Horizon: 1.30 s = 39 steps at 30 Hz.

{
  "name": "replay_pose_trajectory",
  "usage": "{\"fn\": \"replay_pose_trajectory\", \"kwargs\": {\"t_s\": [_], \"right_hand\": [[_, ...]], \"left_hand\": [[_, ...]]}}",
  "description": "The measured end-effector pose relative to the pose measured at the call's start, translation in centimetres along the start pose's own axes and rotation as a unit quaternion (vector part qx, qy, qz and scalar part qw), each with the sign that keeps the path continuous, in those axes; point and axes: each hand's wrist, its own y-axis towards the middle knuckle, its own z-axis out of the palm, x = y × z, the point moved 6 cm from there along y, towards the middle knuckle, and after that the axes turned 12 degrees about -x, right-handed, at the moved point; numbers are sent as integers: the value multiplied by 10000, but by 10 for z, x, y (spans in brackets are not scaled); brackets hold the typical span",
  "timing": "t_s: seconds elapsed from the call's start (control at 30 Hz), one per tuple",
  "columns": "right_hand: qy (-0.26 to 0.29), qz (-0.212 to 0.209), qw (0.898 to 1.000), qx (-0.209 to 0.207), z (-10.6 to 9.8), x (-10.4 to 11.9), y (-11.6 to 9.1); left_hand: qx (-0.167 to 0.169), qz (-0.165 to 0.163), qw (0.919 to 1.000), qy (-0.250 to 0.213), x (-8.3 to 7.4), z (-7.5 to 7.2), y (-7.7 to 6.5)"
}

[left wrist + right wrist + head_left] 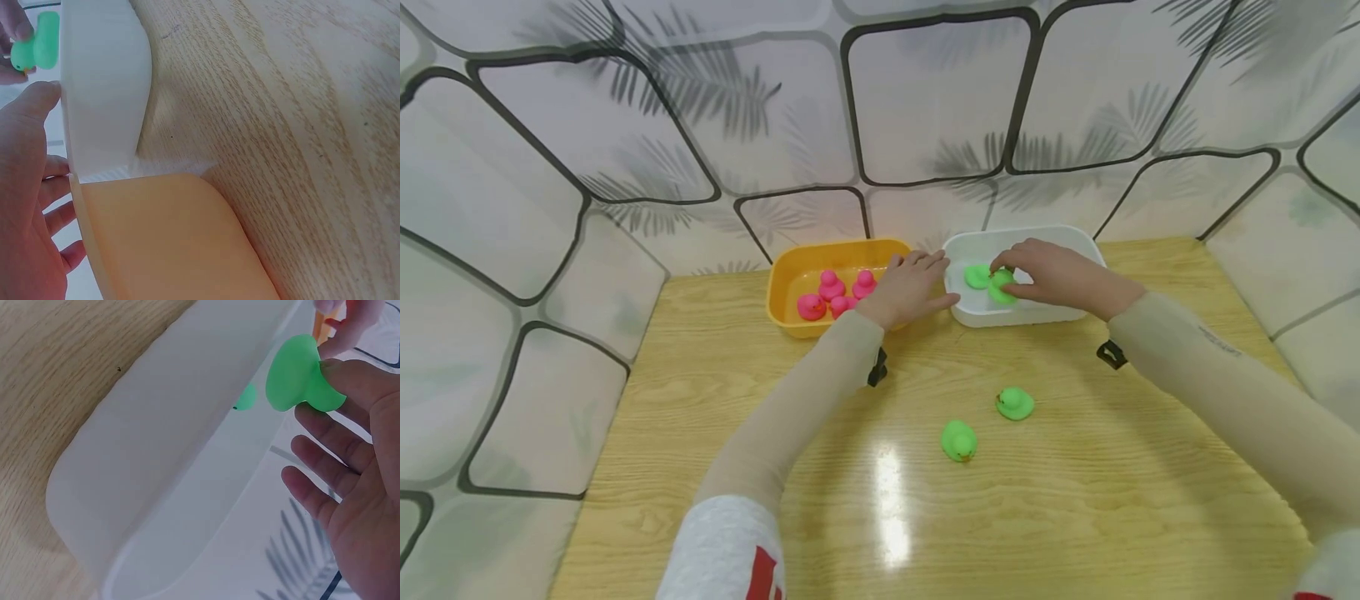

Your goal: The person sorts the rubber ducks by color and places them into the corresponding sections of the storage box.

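Observation:
Between thumb and fingertips, my right hand (1056,271) pinches a green rubber duck (294,375) over the white bin (1030,315). Another green duck (976,277) lies inside that bin. My left hand (906,293) stretches across the spot where the yellow bin (781,315) and the white one meet. In the left wrist view, its thumb is at the white rim and its fingers reach along both bins' edges. Several pink ducks (831,286) sit in the yellow bin, some partly hidden by the left hand. Two green ducks, one nearer (959,441) and one farther (1015,403), rest on the table.
Both bins stand side by side at the back of the wooden table (700,433). A patterned cloth wall (936,100) rises close behind them and along both sides. A bright light reflection lies on the tabletop.

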Motion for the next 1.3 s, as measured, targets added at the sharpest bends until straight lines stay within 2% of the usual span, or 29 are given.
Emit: {"fn": "replay_pose_trajectory", "kwargs": {"t_s": [0.4,0.73,0.93,1.3], "right_hand": [[-148,215,9988,412,26,-14,14],[-206,171,9981,559,47,-15,16],[-217,280,9976,594,45,-12,12],[-175,255,9988,368,28,-10,1]], "left_hand": [[26,-34,10000,-11,0,-2,0],[62,-40,10000,-9,1,0,1],[116,-70,9999,8,1,1,1],[155,-90,9998,12,0,0,0]]}}
